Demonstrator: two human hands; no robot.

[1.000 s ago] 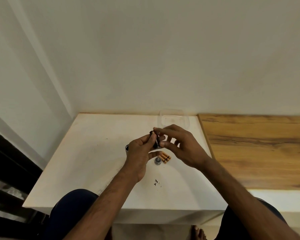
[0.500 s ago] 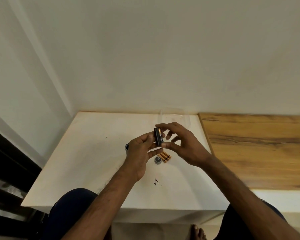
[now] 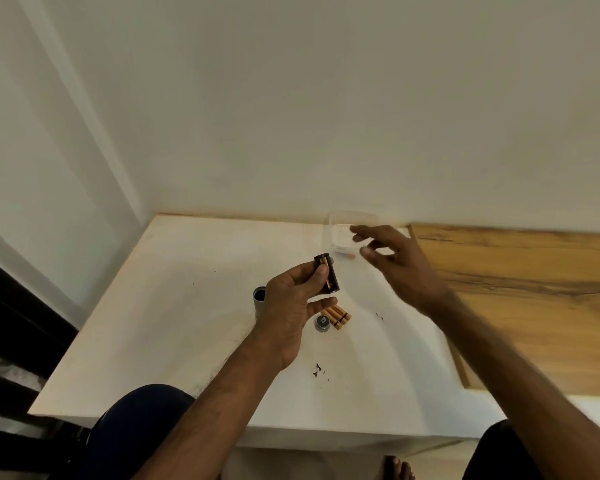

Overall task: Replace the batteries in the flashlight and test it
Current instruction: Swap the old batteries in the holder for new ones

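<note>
1. At the left edge of the small cluster on the white table (image 3: pixel 187 323), the flashlight tube (image 3: pixel 259 299) lies with its open dark mouth showing, and its lower part is hidden behind the left wrist. It looks like rigid metal and would roll easily, so it is best taken around the barrel.
2. The left hand (image 3: pixel 291 306) is raised above the table. Its thumb and curled fingers pinch the black battery holder (image 3: pixel 328 277) by its long sides.
3. At least one copper-topped cell sits in a slot of the holder. The holder is probably light, stiff plastic, and holding it by the sides keeps the open slots clear for loading.
4. Just below the left fingers, the round end cap (image 3: pixel 322 322) rests flat on the table, touching or nearly touching a row of loose batteries (image 3: pixel 336 314). These are small, smooth cylinders that would slip or roll, so a fingertip pinch at mid-length suits them.
5. Farther back, a single battery (image 3: pixel 346 253) lies at the front of a clear tub (image 3: pixel 340 223). I cannot tell whether it is inside the tub or just outside.
6. The right hand (image 3: pixel 395 261) is motion-blurred beside the tub, with fingers spread and thumb apart, apparently holding nothing.
7. A wooden board (image 3: pixel 516 289) lies along the right side.
</note>
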